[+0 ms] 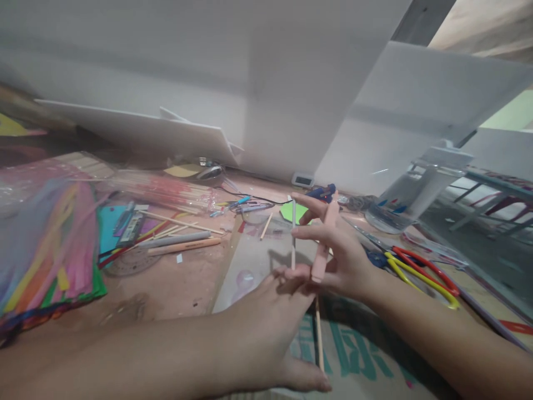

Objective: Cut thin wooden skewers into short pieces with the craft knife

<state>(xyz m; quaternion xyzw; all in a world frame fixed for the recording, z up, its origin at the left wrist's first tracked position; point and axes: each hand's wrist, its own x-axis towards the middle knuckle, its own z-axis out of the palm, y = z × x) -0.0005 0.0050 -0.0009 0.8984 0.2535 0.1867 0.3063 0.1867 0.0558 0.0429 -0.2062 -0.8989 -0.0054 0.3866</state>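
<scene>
Peach tube (323,256): four o'clock of centre, grasped by my right fingers (311,231); looks light, stiffish, dentable; best held mid-length.
Wooden stick (319,333): five o'clock, beside my left hand (254,339); probably rigid, snappable. My left fingers' grip: cannot tell.
Grey rod (293,239): tube's nine o'clock, upright; seems slight, rolls easily; pinch mid-shaft.

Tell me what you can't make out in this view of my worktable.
In the head view:
- Left hand: some fingertips are hidden, overlapped by the right hand.
- Small display: any reading is too small.
- Teal lettering on the cardboard: blurred, partly covered by the right forearm.
- Clear container: its red and blue markings are too blurred to identify.
- Coloured strips: the bundle is cut off by the left edge.
</scene>
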